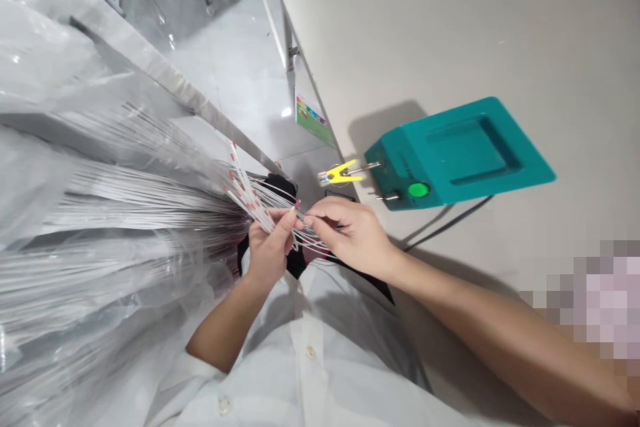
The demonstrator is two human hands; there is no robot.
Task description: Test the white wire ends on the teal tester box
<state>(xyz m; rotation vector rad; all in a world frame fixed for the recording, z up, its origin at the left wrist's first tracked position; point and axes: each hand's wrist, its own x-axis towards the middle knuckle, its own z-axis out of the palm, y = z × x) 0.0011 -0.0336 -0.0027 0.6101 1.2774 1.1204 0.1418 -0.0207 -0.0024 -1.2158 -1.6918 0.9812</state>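
Note:
My left hand [273,240] is closed around a bunch of thin white wires [245,193], several of them with red tips. The bunch slants up and to the left out of the fist. Close beside it, my right hand [350,230] pinches with thumb and forefinger at wire ends near the left thumb. White strands also run below the right fingers. Exactly which wire end sits in the right pinch is too small to make out. One red tip shows just above the left thumb.
A teal device [465,153] with a green button and a yellow clip [340,174] on its metal post sits on the pale table [450,27]. Long bundles of white wires [140,193] in clear plastic lie at left. A green-printed box [313,117] stands below the table edge.

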